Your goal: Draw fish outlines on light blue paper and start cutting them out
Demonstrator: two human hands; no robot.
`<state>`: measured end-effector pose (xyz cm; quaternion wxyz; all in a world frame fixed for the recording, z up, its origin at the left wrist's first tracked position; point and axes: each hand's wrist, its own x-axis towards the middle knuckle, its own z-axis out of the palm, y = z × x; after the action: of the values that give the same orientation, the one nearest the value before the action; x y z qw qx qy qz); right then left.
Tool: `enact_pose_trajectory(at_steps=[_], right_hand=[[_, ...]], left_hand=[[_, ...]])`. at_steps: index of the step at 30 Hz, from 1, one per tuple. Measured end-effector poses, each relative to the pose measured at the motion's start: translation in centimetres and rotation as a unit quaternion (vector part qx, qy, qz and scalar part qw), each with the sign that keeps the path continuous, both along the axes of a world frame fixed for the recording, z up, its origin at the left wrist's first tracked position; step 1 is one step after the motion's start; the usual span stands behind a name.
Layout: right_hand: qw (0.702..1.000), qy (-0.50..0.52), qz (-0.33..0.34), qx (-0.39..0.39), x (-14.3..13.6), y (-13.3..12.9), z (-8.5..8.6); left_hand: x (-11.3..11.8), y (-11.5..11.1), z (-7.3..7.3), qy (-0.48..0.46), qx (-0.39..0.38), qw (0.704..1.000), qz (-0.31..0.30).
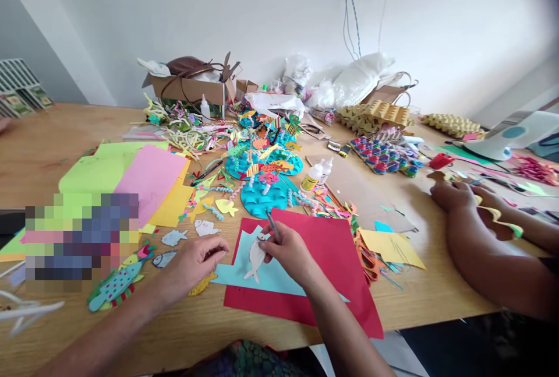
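Note:
My right hand (286, 252) is closed around a dark pencil (271, 222), over a white paper fish cutout (255, 260). The fish lies on a light blue sheet of paper (279, 284), which rests on larger red paper (332, 249). My left hand (201, 257) hovers by the blue sheet's left edge, its fingers curled in and nothing visible in them. Near it lie a white fish cutout (206, 227), a pale blue-grey fish cutout (174, 238) and a yellow paper fish (203, 285), partly hidden by my hand. Further left is a dotted turquoise paper fish (120, 281).
A turquoise decorated craft (262, 173) stands mid-table, with glue bottles (312, 176) to its right. Green (82, 173) and pink sheets (151, 182) lie left. At right, another person's hands (454, 193) hold a wavy carton strip. Egg trays (375, 113) and boxes (192, 88) line the back.

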<state>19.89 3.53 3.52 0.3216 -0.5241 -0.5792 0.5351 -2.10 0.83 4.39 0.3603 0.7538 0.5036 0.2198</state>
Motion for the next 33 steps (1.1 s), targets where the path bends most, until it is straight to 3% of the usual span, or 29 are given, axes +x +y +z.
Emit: enact_pose_trajectory(at_steps=[4,11,18,27,33], right_hand=[[0.998,-0.065,0.015,-0.006,-1.3,-0.1,-1.1],[0.987,-0.156,0.018,-0.016,-2.6,0.1,-0.9],[0.964,-0.258,0.027,0.065,-2.8,0.0,-2.1],[0.93,-0.358,0.043,0.07,-3.4,-0.2,-0.6],[0.928,-0.362,0.048,0.071,-3.6,-0.3,-0.4]], left_hand=[[-0.1,0.5,-1.0,0.07,0.085,0.99,-0.086],[0.1,0.4,-2.2,0.114,0.121,0.966,-0.197],[0.1,0.1,-2.3,0.119,0.156,0.949,-0.245],[0.2,0.2,-3.5,0.171,0.231,0.921,-0.265],[0.1,0.2,-4.1,0.199,0.266,0.902,-0.276]])
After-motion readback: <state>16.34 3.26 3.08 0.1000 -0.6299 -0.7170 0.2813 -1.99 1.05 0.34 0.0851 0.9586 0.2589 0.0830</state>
